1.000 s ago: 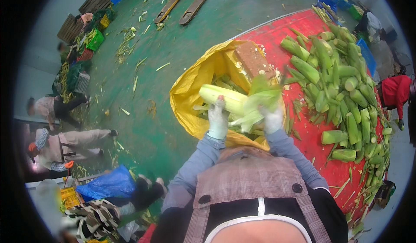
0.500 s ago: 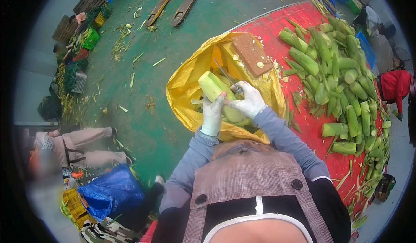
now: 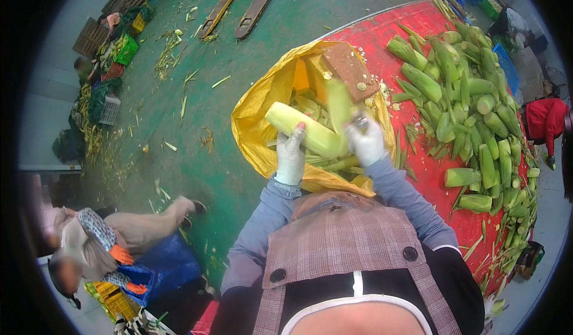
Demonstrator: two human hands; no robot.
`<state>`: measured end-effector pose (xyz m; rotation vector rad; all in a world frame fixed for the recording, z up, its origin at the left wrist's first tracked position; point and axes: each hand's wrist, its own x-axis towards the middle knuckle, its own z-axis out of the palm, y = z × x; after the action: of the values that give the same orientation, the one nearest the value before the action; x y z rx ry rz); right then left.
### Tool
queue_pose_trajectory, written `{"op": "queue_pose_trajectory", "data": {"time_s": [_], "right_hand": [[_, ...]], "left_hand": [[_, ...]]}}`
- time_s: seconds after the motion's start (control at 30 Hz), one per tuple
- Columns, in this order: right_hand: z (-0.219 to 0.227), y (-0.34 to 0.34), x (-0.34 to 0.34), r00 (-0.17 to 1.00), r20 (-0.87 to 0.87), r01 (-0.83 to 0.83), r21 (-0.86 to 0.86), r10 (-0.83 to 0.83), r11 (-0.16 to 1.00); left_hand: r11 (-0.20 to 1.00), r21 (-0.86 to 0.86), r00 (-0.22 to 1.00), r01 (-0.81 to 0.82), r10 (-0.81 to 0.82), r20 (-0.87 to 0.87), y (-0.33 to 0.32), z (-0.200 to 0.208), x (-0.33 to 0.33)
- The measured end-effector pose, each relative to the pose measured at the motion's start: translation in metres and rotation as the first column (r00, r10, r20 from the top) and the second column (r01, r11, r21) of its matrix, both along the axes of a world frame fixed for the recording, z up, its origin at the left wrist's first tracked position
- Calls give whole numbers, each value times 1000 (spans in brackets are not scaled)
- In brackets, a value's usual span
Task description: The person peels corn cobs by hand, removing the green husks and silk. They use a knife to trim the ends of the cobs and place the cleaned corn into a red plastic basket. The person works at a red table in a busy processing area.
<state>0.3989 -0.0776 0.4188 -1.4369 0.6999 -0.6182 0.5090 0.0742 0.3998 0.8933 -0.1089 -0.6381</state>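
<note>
My left hand (image 3: pixel 290 156), in a whitish glove, grips a thick pale green stalk, apparently an ear of corn (image 3: pixel 295 129) in its inner husk. It lies tilted over the open mouth of a yellow woven bag (image 3: pixel 253 126). My gloved right hand (image 3: pixel 367 141) is closed at the ear's right end, around a small knife (image 3: pixel 360 120) whose blade is hard to make out. Beside that hand a green husk leaf (image 3: pixel 338 105) stands up, smeared by motion. Husk pieces (image 3: pixel 307 105) lie inside the bag.
A brown brick-like block (image 3: pixel 351 71) with pale scraps rests at the bag's far edge. A heap of green ears (image 3: pixel 471 96) covers the red surface (image 3: pixel 418 180) at right. Pallet-truck forks (image 3: pixel 256 12) stand far ahead. Left, a co-worker (image 3: pixel 101 239) bends by a blue bag (image 3: pixel 173 263).
My right hand has moved right, away from my left, with a husk leaf swinging up. The ear has tipped more level and looks paler. The co-worker at left has bent forward.
</note>
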Motion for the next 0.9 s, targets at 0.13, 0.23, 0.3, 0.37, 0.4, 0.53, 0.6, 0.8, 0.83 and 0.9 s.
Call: {"op": "queue_pose_trajectory", "data": {"time_s": [0.13, 0.23, 0.3, 0.37, 0.4, 0.53, 0.6, 0.8, 0.83, 0.9], "right_hand": [[-27, -78, -27, 847, 162, 374, 497, -507, 783], [-41, -105, -39, 864, 95, 445, 317, -495, 838], [-26, -94, -40, 957, -196, 209, -42, -213, 977], [-21, -55, -24, 990, -133, 4, -348, -53, 938], [11, -25, -15, 965, -261, -132, -442, 13, 887], [14, 8, -2, 968, -103, -248, -533, 229, 809], [16, 5, -8, 969, -98, -242, -548, 226, 801], [11, 0, -34, 960, -208, -259, -420, 186, 870], [11, 1, -38, 956, -227, -262, -391, 184, 882], [13, 1, -40, 938, -262, -315, -381, 226, 869]], "left_hand": [[953, -271, 957, -133, 52, -285, 10, 5, 12], [944, -305, 953, -129, 32, -302, 22, 8, 25], [984, -145, 991, -105, 90, -101, 24, 12, 25], [994, 41, 987, -105, 99, 127, 10, 22, 12], [985, 148, 967, -92, 53, 251, 10, 16, 8], [969, 248, 942, 17, -99, 322, -6, 20, -22], [974, 222, 951, 52, -116, 286, -11, 19, -33], [961, 254, 913, 105, -195, 358, -17, 4, -45], [956, 270, 904, 114, -213, 371, -16, 3, -47], [952, 259, 908, 163, -247, 338, -15, 9, -47]]}}
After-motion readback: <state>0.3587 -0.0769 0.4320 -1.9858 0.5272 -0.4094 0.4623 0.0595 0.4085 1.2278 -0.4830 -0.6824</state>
